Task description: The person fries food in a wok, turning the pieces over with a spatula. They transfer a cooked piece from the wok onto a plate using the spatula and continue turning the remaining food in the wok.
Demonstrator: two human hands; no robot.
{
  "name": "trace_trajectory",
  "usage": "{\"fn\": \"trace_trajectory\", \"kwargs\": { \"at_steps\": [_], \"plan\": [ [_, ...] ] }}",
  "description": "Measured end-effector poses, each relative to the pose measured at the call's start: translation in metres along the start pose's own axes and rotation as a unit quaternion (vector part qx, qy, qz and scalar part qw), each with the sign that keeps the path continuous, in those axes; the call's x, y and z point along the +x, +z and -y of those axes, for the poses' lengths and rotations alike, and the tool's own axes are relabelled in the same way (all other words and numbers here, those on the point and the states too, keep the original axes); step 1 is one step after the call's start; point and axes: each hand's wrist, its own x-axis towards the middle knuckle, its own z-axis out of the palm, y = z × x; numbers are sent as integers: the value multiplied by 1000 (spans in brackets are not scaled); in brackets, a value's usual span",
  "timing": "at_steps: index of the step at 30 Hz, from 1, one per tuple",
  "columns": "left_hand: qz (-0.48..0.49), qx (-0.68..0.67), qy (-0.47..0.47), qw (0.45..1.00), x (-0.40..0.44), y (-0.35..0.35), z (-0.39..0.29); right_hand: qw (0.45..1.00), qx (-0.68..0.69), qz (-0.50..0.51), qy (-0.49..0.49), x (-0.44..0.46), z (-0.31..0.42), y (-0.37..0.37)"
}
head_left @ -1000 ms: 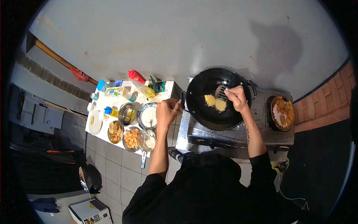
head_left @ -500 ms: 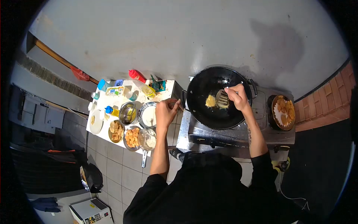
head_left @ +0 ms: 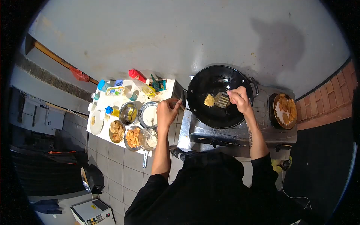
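My right hand (head_left: 240, 98) is closed around a slotted turner (head_left: 222, 100), its slotted head down inside the black wok (head_left: 204, 116). Touching or just left of that head lies a yellow battered piece (head_left: 209, 99). My left hand (head_left: 167, 112) is closed, thumb and fingers curled together beside the wok's left handle; whether they grip anything is hidden. Below and left of it are a bowl of white batter (head_left: 150, 116) and a metal pan (head_left: 152, 140) of pale crumbs.
A plate of fried pieces (head_left: 285, 111) rests at the stove's (head_left: 262, 125) right end. On the white table (head_left: 98, 138) stand a bowl of orange cubes (head_left: 133, 138), a bowl of browned pieces (head_left: 117, 132), an oil bottle (head_left: 148, 91) and a red bottle (head_left: 137, 75). A wall rises behind.
The turner's head has shifted slightly within the wok, along with the yellow piece, which now lies a little further left. My left hand stays about where it was.
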Motion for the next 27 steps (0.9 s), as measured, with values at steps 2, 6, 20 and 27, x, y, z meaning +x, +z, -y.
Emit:
{"fn": "trace_trajectory", "kwargs": {
  "at_steps": [2,6,20,27],
  "plan": [
    [-6,-10,-5,1000,-1,-1,-3,1000,-8,17,9,-1,1,2],
    [-2,-6,-10,1000,0,-1,-1,998,57,-17,14,-2,-7,0],
    [-13,-20,17,1000,-2,1,-2,992,111,-64,14,1,-9,2],
    [-11,-16,23,1000,-1,1,2,976,206,-68,12,0,-15,-2]
  ]
}}
